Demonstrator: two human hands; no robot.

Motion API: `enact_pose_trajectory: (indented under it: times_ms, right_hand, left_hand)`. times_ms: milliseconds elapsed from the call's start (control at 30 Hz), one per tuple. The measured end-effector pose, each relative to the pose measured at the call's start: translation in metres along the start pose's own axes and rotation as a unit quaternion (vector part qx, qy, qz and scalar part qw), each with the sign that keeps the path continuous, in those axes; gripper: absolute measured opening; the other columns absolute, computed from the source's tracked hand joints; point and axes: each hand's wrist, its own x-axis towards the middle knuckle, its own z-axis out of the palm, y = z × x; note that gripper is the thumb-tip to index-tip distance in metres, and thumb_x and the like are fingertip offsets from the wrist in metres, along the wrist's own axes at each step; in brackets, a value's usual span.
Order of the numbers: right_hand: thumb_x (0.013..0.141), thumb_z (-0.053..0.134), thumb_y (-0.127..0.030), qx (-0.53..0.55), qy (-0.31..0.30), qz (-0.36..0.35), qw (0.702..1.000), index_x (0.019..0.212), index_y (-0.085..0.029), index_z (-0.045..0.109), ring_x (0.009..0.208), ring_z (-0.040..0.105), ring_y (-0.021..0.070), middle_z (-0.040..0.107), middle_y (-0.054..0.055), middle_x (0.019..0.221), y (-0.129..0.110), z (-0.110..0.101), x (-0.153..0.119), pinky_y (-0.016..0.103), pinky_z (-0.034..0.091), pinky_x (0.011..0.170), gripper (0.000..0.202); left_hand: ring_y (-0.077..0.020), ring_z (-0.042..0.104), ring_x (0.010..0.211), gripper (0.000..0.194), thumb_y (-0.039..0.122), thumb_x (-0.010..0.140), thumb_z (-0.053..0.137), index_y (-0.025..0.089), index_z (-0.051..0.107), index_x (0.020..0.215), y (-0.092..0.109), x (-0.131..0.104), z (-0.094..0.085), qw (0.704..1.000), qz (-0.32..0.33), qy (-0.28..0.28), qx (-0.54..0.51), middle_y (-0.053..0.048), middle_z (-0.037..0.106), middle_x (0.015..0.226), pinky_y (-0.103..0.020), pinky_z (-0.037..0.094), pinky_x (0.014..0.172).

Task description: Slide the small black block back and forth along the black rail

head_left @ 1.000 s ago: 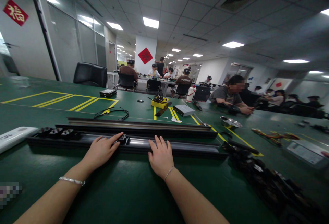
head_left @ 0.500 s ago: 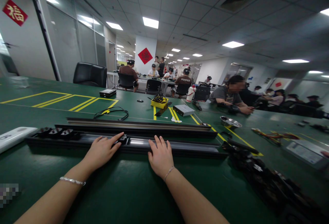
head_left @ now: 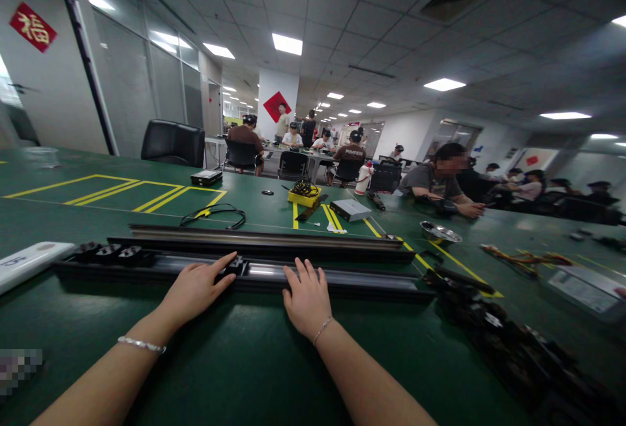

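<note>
A long black rail channel (head_left: 362, 277) with a shiny grey inside lies across the green table before me. My left hand (head_left: 198, 289) is over its middle, with index finger and thumb closed about a small black socket module (head_left: 238, 264) in the channel. Its other fingers lie over the rail, partly hidden. My right hand (head_left: 308, 295) rests open on the rail, to the right of the module, fingers spread and holding nothing. Several more black socket modules (head_left: 110, 251) sit at the left end. Behind lies a second black rail (head_left: 274, 240), roughly parallel.
A white oblong device (head_left: 36, 263) lies left. Beyond the rails are a black cable (head_left: 229, 214), a yellow box of wires (head_left: 304, 194) and a grey box (head_left: 349, 209). Right are a metal bowl (head_left: 440, 233), a dark jumbled pile (head_left: 499, 328) and a seated person (head_left: 435, 181).
My left thumb has shifted slightly right, nearer the socket module. My right hand stays put on the rail. The whole view has moved a touch.
</note>
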Motion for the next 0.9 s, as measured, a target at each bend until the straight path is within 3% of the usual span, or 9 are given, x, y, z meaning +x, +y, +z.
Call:
enact_pose_trajectory:
  times_ms: [900]
  right_hand:
    - [0.086,0.041,-0.040,0.001,-0.002,0.008,1.000,0.132,-0.031,0.039,0.132,0.021,0.0242,0.029,0.004,0.145,-0.0011,-0.0004,0.0005,0.045,0.013,0.105,0.048]
  left_hand:
    - [-0.0219,0.056,0.107,0.057,0.050,0.084,0.029,0.028,0.030,0.137,-0.0007,0.0009,0.0013,1.000,0.002,-0.002,-0.005,-0.005,0.065,0.112,-0.038,0.032,0.096]
